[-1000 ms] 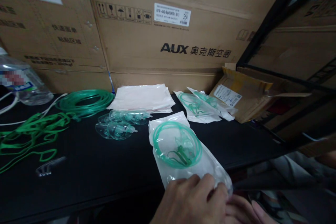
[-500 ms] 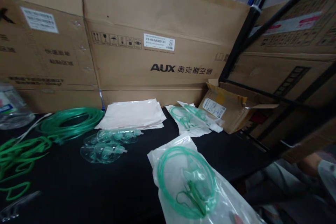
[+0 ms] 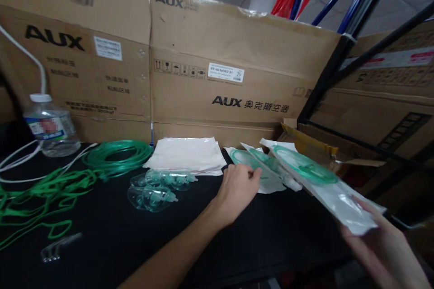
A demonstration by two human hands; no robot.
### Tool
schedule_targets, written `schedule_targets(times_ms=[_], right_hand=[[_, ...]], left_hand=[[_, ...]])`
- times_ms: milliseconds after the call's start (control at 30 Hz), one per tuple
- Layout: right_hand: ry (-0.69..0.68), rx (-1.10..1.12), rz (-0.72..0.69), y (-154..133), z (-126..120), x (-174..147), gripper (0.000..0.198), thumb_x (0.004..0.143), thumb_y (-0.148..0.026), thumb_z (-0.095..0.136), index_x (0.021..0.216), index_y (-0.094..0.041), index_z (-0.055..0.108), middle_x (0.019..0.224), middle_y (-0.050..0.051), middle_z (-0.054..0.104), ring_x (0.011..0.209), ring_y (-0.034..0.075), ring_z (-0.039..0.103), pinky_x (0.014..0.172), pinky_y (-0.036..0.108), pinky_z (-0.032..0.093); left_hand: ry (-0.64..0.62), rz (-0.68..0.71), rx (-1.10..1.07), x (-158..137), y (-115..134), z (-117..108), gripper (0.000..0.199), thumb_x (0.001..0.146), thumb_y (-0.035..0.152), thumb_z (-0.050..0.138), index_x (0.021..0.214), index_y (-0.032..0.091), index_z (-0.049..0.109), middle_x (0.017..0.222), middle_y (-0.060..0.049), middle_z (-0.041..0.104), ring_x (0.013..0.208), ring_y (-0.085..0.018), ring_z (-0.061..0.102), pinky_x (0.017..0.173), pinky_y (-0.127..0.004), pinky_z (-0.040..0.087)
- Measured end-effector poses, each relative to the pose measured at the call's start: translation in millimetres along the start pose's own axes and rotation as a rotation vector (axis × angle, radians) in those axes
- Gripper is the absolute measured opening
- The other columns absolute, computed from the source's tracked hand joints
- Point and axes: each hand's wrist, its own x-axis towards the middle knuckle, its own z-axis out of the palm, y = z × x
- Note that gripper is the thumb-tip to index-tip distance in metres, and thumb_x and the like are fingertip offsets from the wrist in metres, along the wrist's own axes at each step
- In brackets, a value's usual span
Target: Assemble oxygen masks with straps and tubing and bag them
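My right hand [image 3: 381,237] grips the lower end of a clear and white pouch [image 3: 325,185] with a coil of green tubing in it. The pouch is tilted, its far end over the cardboard box at the right. My left hand [image 3: 239,189] reaches over the black table with curled fingers close together; whether anything is between them is hidden. Just beyond it lie similar packed pouches [image 3: 271,183] with green tubing, partly covered by the hand. Clear green-tinted oxygen masks [image 3: 152,192] rest left of my left wrist.
White flat pouches [image 3: 186,156] are stacked at the back. Farther left are a coil of green tubing [image 3: 118,158], green elastic straps [image 3: 44,203], small clear parts [image 3: 59,247] and a plastic bottle [image 3: 52,128]. An opened cardboard box [image 3: 308,144] and dark shelf frame [image 3: 322,67] stand right.
The pouch in my right hand has moved from the front middle up and right, towards the other pouches. My left hand has come into view. The camera has turned left and up.
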Motion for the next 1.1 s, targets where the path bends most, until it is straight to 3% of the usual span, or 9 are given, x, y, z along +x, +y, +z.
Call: schedule_targets(times_ms=[33,133,300,367,567,767,933,1033,1100], right_hand=[[0.091,0.069,0.004,-1.2,12.9,16.3,0.023,0.087,-0.011,0.06,0.096,-0.022,0.078,0.091,0.008,0.084,0.068,0.02,0.08,0.067,0.019,0.068],[0.081,0.089,0.019,-0.9,43.5,54.0,0.033,0.088,-0.005,0.05,0.109,-0.017,0.073,0.105,0.011,0.082,0.083,0.018,0.08,0.077,0.023,0.067],[0.065,0.115,0.046,6.1,62.6,76.9,0.034,0.088,-0.004,0.045,0.109,-0.014,0.07,0.116,0.015,0.077,0.103,0.022,0.077,0.085,0.031,0.066],[0.072,0.139,0.048,7.6,64.3,77.7,0.034,0.088,-0.003,0.043,0.108,-0.014,0.069,0.116,0.014,0.077,0.107,0.022,0.076,0.086,0.031,0.066],[0.068,0.177,0.063,9.0,71.7,80.0,0.034,0.085,0.0,0.045,0.109,-0.01,0.068,0.115,0.017,0.076,0.113,0.023,0.074,0.087,0.029,0.065],[0.058,0.106,0.18,16.8,78.8,77.5,0.03,0.1,-0.016,0.041,0.107,-0.011,0.07,0.11,0.016,0.079,0.106,0.024,0.078,0.081,0.029,0.067],[0.064,-0.131,0.32,13.5,41.8,36.0,0.027,0.097,-0.016,0.048,0.089,-0.006,0.071,0.085,0.024,0.08,0.068,0.023,0.081,0.059,0.023,0.066],[0.058,-0.326,0.171,5.4,16.9,17.3,0.012,0.087,-0.021,0.065,0.08,-0.013,0.071,0.075,0.016,0.08,0.055,0.024,0.077,0.051,0.027,0.066],[-0.058,-0.692,-0.202,3.3,10.1,17.4,0.016,0.083,-0.033,0.07,0.086,-0.017,0.073,0.084,0.014,0.082,0.068,0.027,0.08,0.063,0.034,0.068]], left_hand=[[-0.038,-0.024,-0.013,20.7,4.0,4.7,0.039,0.105,0.041,0.051,0.087,0.015,0.074,0.09,-0.007,0.077,0.082,-0.02,0.073,0.08,-0.035,0.057],[-0.177,-0.087,-0.063,69.4,15.5,23.7,0.031,0.1,0.039,0.064,0.12,0.015,0.066,0.116,-0.008,0.07,0.097,-0.022,0.07,0.084,-0.042,0.06],[-0.342,-0.138,-0.098,101.1,25.4,54.8,0.032,0.106,0.034,0.051,0.124,0.012,0.066,0.122,-0.008,0.067,0.106,-0.026,0.068,0.089,-0.042,0.058],[-0.356,-0.14,-0.099,102.4,22.5,61.1,0.034,0.109,0.032,0.044,0.122,0.01,0.067,0.123,-0.007,0.066,0.108,-0.026,0.068,0.09,-0.042,0.057],[-0.253,-0.112,-0.062,94.1,4.7,49.9,0.035,0.099,0.036,0.066,0.128,0.017,0.063,0.129,-0.011,0.065,0.108,-0.026,0.068,0.091,-0.046,0.059],[-0.196,-0.052,0.022,70.0,-11.0,26.7,0.033,0.099,0.036,0.065,0.126,0.016,0.063,0.124,-0.01,0.067,0.103,-0.024,0.069,0.087,-0.044,0.06],[-0.03,0.006,0.195,45.3,-19.7,11.5,0.032,0.099,0.035,0.065,0.125,0.016,0.064,0.121,-0.009,0.068,0.101,-0.023,0.069,0.087,-0.044,0.06],[0.078,0.136,0.322,34.1,-14.7,4.1,0.03,0.101,0.023,0.06,0.129,0.012,0.06,0.129,-0.014,0.064,0.112,-0.027,0.066,0.094,-0.048,0.056],[0.083,0.307,0.388,31.3,-7.6,2.9,0.028,0.101,0.019,0.055,0.128,0.011,0.059,0.132,-0.015,0.062,0.122,-0.028,0.062,0.102,-0.048,0.051]])
